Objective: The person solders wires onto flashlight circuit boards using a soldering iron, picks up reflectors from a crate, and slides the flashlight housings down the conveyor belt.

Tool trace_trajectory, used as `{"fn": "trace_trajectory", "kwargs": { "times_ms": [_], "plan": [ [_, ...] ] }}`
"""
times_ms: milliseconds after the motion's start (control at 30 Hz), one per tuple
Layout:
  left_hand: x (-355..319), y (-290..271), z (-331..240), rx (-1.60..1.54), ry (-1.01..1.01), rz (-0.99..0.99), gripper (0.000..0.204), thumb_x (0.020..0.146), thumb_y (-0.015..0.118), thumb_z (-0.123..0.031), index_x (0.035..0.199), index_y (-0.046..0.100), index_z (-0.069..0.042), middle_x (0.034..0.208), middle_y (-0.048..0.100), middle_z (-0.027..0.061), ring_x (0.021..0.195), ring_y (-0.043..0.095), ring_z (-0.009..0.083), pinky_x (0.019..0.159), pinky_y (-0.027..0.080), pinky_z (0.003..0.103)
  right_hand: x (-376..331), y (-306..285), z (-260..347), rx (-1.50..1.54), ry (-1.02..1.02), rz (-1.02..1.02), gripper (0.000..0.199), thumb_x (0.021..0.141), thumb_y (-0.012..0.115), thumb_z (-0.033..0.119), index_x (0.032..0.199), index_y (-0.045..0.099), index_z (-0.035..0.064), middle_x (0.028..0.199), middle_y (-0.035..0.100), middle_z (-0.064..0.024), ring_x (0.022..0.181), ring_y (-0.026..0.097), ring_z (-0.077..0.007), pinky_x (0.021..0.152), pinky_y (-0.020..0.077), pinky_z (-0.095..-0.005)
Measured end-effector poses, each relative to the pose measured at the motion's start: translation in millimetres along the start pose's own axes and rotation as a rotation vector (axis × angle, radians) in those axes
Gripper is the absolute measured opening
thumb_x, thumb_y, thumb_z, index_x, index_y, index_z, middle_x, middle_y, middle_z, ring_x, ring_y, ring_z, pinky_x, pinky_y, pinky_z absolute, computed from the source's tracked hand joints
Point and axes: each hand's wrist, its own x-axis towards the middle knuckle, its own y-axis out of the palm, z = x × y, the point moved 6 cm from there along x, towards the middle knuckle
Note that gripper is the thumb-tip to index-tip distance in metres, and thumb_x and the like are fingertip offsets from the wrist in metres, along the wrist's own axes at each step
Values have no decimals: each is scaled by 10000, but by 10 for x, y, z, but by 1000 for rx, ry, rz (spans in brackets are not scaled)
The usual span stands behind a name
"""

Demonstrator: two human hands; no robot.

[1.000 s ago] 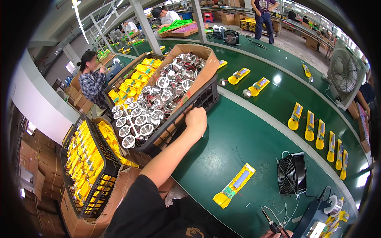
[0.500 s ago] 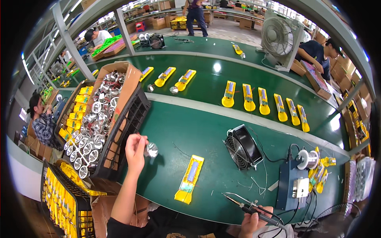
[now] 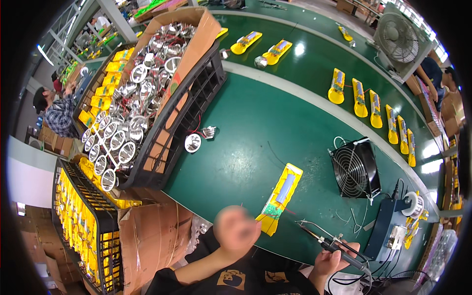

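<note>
Green matting covered the long bench (image 3: 255,123), and a conveyor beyond it carried yellow housings (image 3: 361,98) past a grey fan (image 3: 400,37).

From the head view, the shiny reflector (image 3: 192,142) that the left hand had carried half a second before now lay on the bench, just beside the black crate (image 3: 196,93) of reflectors, with a smaller wired piece (image 3: 209,132) next to it. The left hand (image 3: 237,230) had come back toward the body (too blurred to tell whether its fingers were closed or spread) and sat near the lower end of the yellow housing (image 3: 280,196) with its small circuit board. The right hand (image 3: 334,255) was wrapped around the soldering iron (image 3: 322,238), tip pointing toward that housing. A black desk fan (image 3: 355,167) and the iron's stand (image 3: 393,223) stood to the right.

With a part fetched and both hands gathered at the housing, the work seemed to have shifted from picking to soldering.
</note>
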Motion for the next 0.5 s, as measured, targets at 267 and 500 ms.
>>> {"fn": "trace_trajectory", "kwargs": {
  "times_ms": [267,500],
  "plan": [
    [87,8,67,-70,-145,83,120,675,638,17,716,534,-28,876,547,106,570,502,115,515,412,225,7,103,136,-215,-172,15,344,771,557,292,754,314,49,499,332,8,362,288,-33,394,255,-137],
    [211,194,-88,-35,108,538,171,695,614,-18,807,486,-41,982,619,51,535,538,169,492,449,255,-16,17,40,-179,-88,25,341,774,561,282,763,312,50,505,320,13,366,272,-29,368,221,-139]
  ]
}}
